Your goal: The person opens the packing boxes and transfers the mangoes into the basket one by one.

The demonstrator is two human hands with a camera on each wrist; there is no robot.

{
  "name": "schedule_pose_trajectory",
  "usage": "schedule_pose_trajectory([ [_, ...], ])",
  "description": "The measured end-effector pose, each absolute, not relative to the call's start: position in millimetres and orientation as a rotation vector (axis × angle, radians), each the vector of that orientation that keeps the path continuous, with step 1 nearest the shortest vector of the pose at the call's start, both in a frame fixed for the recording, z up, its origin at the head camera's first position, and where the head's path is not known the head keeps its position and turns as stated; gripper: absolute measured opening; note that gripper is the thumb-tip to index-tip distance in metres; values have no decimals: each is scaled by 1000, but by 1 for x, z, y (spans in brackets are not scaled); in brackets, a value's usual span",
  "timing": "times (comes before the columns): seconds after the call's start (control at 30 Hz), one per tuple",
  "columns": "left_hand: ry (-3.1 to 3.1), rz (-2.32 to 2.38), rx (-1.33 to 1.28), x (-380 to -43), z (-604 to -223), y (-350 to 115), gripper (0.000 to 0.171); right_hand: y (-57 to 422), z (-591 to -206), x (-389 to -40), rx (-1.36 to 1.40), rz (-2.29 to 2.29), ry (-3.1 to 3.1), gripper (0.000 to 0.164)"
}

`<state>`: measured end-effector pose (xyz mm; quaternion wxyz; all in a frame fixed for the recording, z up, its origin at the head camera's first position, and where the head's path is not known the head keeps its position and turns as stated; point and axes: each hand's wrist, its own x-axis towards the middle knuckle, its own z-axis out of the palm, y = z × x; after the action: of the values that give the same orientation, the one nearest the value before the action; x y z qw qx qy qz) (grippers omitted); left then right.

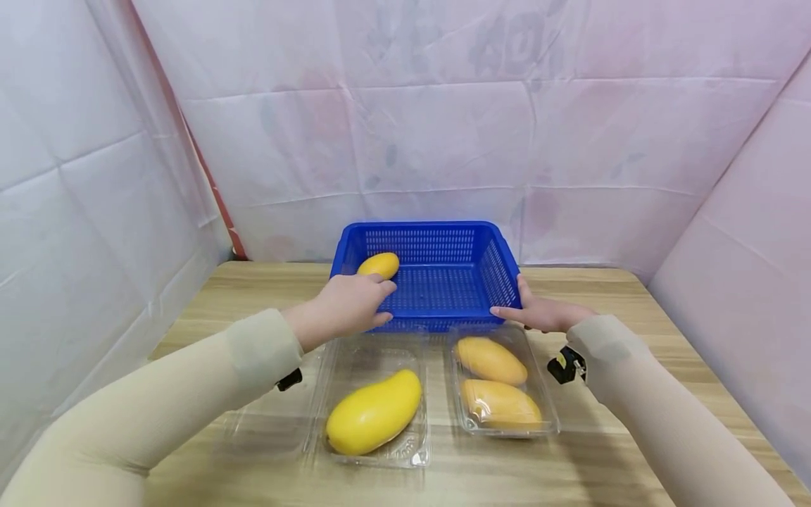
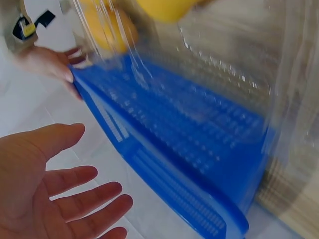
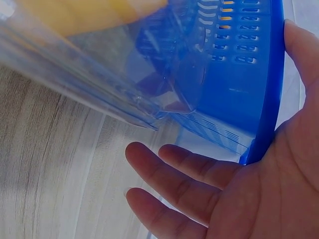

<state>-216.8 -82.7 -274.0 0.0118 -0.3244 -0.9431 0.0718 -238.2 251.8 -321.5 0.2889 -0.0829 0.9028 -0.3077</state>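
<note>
A blue plastic basket [image 1: 437,290] with slotted walls stands at the back of the table. My left hand [image 1: 350,307] is over its front left edge, fingers spread and palm bare in the left wrist view [image 2: 55,194]. Just beyond those fingers a yellow mango [image 1: 379,265] lies in the basket, partly covered by the hand. At the basket's front right corner my right hand [image 1: 538,311] rests against the rim, thumb and straight fingers spread on either side of the corner [image 3: 249,189].
In front of the basket, an opened clear clamshell box [image 1: 419,422] holds a large yellow mango [image 1: 375,414]. To its right, another clear box [image 1: 550,419] contains two orange-yellow mangoes [image 1: 491,360]. Pale sheets [image 1: 437,141] hang around the wooden table [image 1: 583,282].
</note>
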Motion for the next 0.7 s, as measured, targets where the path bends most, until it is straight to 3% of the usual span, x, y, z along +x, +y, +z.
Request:
schedule_pose_trajectory([
  [0.7,-2984,150,-1260,-171,-293,-78,48,255,-327,-241,-222,-796,2411,109],
])
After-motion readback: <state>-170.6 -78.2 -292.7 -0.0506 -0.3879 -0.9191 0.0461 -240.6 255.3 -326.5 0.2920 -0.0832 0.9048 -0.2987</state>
